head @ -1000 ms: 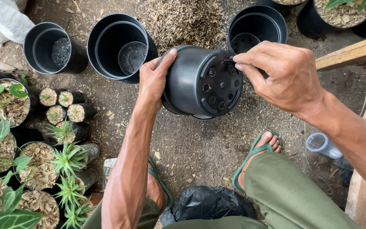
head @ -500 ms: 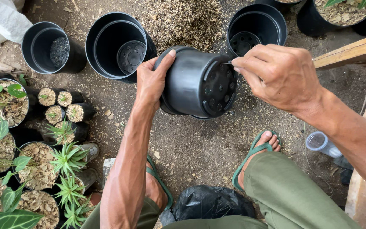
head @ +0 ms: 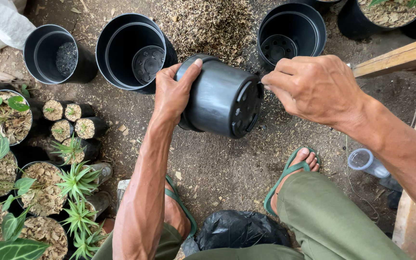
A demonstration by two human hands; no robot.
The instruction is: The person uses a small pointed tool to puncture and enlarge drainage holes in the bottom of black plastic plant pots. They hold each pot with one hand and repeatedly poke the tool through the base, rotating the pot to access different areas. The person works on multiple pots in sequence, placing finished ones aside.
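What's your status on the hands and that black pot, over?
Left hand grips black pot, tipped on its side. Right hand pinched at its base rim. Empty pots behind, none touching.

- Both forearms are bare, with no sleeves, watch or rings in view.
- The left hand [head: 172,96] and right hand [head: 316,86] wear no gloves.
- Olive-green trousers [head: 333,226] cover the legs at 5 o'clock.
- Green flip-flops [head: 285,175], with thin straps, sit on bare feet.
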